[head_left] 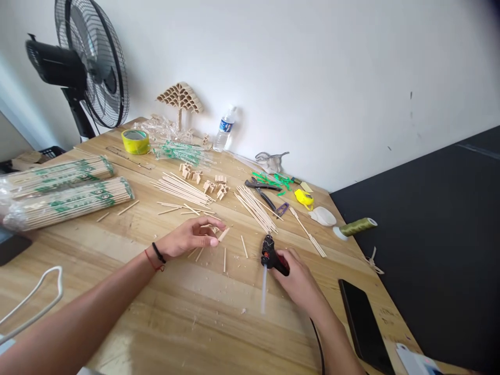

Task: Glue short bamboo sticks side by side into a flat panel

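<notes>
My right hand (297, 278) is wrapped around the handle of a black hot glue gun (269, 252), and a translucent glue stick (264, 291) sticks out of its back end. Left of it, my left hand (197, 234) has its thumb and fingers curled around a small piece of short wooden sticks (224, 234) at the fingertips; the palm side is partly hidden. Short cut sticks (244, 246) lie on the wooden table between my hands. Beyond them are a pile of long thin sticks (182, 188) and another bundle of sticks (255, 209).
Small stick assemblies (209, 186), pliers (265, 197), a yellow tape measure (303, 199) and a water bottle (225, 130) stand farther back. Packaged sticks (78, 200), yellow tape (135, 142) and a fan (89, 62) are left. A black phone (365, 325) lies right.
</notes>
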`<state>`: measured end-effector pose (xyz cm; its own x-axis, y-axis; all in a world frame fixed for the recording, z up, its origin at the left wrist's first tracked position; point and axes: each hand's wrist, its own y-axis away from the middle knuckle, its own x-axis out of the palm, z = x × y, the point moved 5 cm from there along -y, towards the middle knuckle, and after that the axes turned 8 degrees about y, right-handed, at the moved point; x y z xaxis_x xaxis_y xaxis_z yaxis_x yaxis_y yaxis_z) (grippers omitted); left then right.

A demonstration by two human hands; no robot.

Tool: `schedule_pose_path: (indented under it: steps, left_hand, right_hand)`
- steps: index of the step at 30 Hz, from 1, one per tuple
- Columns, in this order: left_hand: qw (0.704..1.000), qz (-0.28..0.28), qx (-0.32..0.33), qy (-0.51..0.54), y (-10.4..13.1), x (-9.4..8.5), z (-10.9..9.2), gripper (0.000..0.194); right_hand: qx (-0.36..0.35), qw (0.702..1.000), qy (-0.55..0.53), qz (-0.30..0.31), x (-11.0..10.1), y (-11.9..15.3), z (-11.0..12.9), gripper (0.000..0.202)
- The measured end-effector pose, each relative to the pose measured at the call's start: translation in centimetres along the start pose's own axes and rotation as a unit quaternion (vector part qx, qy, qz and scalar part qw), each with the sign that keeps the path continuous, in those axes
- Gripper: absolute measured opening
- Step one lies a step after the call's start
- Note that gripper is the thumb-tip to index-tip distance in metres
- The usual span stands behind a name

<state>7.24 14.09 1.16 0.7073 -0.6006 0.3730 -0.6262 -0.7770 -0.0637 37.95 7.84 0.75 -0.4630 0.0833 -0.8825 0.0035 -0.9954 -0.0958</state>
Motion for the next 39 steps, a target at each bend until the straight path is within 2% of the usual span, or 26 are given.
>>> schedule_pose_path:
  steps: [4,6,8,11,14,16,18,23,31,35,39]
  left_hand:
    - [1.0,-0.015,0.012,0.019,0.0,-0.5,-0.1,0.048]
    - [0.999,-0.021,0.017,0.028,0.0,-0.6,-0.4,0.048]
    - [0.999,-0.028,0.021,0.036,0.0,-0.7,-0.6,0.048]
    - [0.998,-0.035,0.023,0.047,0.1,-0.9,-1.0,0.047]
    - [0.997,-0.04,0.024,0.056,0.2,-1.0,-1.0,0.048]
    - [0.997,-0.045,0.025,0.062,0.2,-1.2,-1.0,0.048]
    - [0.996,-0.049,0.024,0.067,0.3,-1.2,-0.8,0.047]
    - [0.995,-0.047,0.02,0.083,0.3,-1.1,-0.5,0.05]
    - [0.996,-0.03,0.014,0.077,0.2,-0.8,-0.4,0.05]
    - [0.997,-0.036,0.031,0.057,0.3,-1.1,-0.7,0.046]
    - [0.998,-0.032,0.038,0.03,0.2,-0.6,-0.7,0.046]
  right_hand:
    - [-0.007,1.0,0.015,0.02,-1.2,-0.1,-0.2,0.029]
    - [-0.011,1.0,0.02,0.016,-1.8,-0.1,0.9,0.032]
    - [-0.019,1.0,0.013,0.01,-1.7,-0.1,3.1,0.03]
    - [-0.072,0.997,-0.025,0.032,0.6,0.1,8.2,0.024]
    - [-0.117,0.992,-0.035,0.022,3.7,0.2,13.0,0.026]
    - [-0.134,0.991,-0.017,0.024,5.6,0.1,15.1,0.032]
    - [-0.141,0.99,-0.008,0.022,6.8,-0.2,16.3,0.04]
    - [-0.157,0.987,0.004,0.027,8.3,-0.9,16.7,0.061]
    - [-0.188,0.981,0.0,0.046,8.7,-1.1,16.4,0.07]
    - [-0.204,0.978,-0.025,0.043,7.0,-0.5,15.9,0.061]
    - [-0.171,0.977,-0.124,0.016,3.9,0.7,13.0,0.051]
